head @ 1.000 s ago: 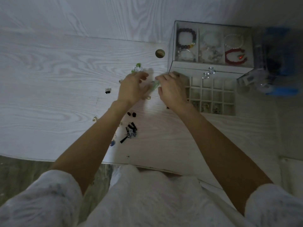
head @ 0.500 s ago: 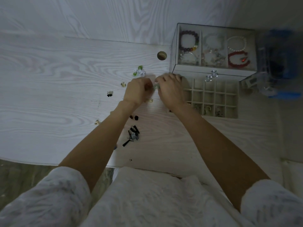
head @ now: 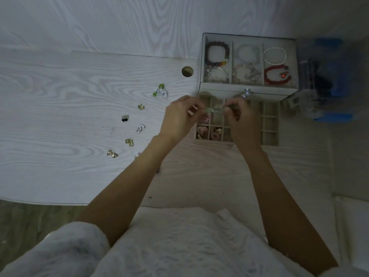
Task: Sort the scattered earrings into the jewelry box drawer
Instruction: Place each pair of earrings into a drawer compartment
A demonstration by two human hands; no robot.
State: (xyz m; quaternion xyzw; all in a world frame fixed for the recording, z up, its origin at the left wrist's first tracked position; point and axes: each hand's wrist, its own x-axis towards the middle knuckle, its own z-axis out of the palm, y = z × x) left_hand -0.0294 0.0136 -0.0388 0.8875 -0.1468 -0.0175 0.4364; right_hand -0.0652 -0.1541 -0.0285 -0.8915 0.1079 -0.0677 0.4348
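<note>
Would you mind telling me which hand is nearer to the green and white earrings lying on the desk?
Left. The left hand is just right of the green and white earrings; the right hand is farther right, over the open drawer.

Dim, bluish light throughout. A white wood-grain tabletop is seen across the 9-to-12 o'clock area, with a round cable hole near 12. A wood-grain wall panel is seen along the top. Grey-brown flooring is visible at 8 o'clock. A blurred blue object is seen at 2 o'clock.
</note>
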